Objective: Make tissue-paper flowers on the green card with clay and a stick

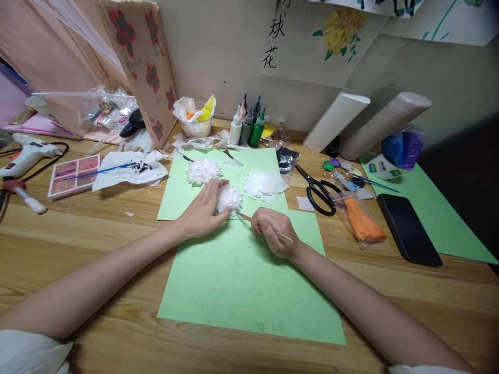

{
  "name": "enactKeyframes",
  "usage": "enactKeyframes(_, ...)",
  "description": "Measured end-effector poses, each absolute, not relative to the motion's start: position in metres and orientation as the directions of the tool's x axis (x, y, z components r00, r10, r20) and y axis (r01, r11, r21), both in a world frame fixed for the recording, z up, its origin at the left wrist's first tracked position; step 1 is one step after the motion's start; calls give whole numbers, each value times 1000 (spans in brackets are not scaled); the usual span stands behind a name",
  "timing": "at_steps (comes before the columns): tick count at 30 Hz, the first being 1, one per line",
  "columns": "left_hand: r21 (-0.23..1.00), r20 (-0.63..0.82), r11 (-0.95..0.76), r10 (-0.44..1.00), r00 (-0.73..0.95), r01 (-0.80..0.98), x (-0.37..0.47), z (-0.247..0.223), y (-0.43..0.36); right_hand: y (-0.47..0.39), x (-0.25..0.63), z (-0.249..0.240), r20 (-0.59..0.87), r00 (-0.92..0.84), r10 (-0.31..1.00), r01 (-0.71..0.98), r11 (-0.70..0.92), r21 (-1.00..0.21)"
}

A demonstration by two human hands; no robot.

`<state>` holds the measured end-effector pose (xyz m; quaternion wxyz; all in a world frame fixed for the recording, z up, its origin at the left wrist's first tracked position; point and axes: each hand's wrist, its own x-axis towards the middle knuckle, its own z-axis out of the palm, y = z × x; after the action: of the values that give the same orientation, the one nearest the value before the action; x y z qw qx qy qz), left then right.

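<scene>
A white ruffled paper pompom (pixel 230 199) lies on the upper green sheet (pixel 175 200), near its lower edge. My left hand (pixel 205 210) holds it from the left, thumb below and fingers above. In my right hand (pixel 275 231), a thin wooden stick (pixel 245 216) is gripped in closed fingers, its tip at the pompom's lower right edge. Two more white pompoms rest just behind: one at the left (pixel 204 171) and a flatter one at the right (pixel 263 183). A second green sheet (pixel 249 280) lies under my right hand.
Black scissors (pixel 322 192), an orange clay packet (pixel 362 221) and a phone (pixel 407 228) lie at the right. Behind are paint bottles (pixel 246 127) and a bowl (pixel 197 127) with paper scraps. A palette (pixel 74 176) and glue gun (pixel 29 153) are at the left.
</scene>
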<state>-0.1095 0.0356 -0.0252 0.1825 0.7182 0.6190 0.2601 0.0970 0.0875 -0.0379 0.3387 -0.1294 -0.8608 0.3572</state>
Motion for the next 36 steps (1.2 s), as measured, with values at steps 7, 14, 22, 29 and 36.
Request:
enactKeyframes(7,580,154,-169,983,97,796,-108,-24,35,88,94,-38,446,-770,457,45,736,-676)
enactKeyframes(14,555,156,-183,981,114,811,-108,-25,35,89,92,-38,403,-793,457,82,735,-673)
enactKeyframes(22,543,173,-206,976,132,814,-111,-25,35,89,85,-33,337,-778,531,143,672,-727)
enactKeyframes(29,573,236,-239,964,121,784,-109,-20,27,91,98,-39,360,-578,733,13,448,-894)
enactKeyframes(36,447,394,66,881,-263,892,-140,2,-7,105,100,-34,297,-486,822,-45,316,-948)
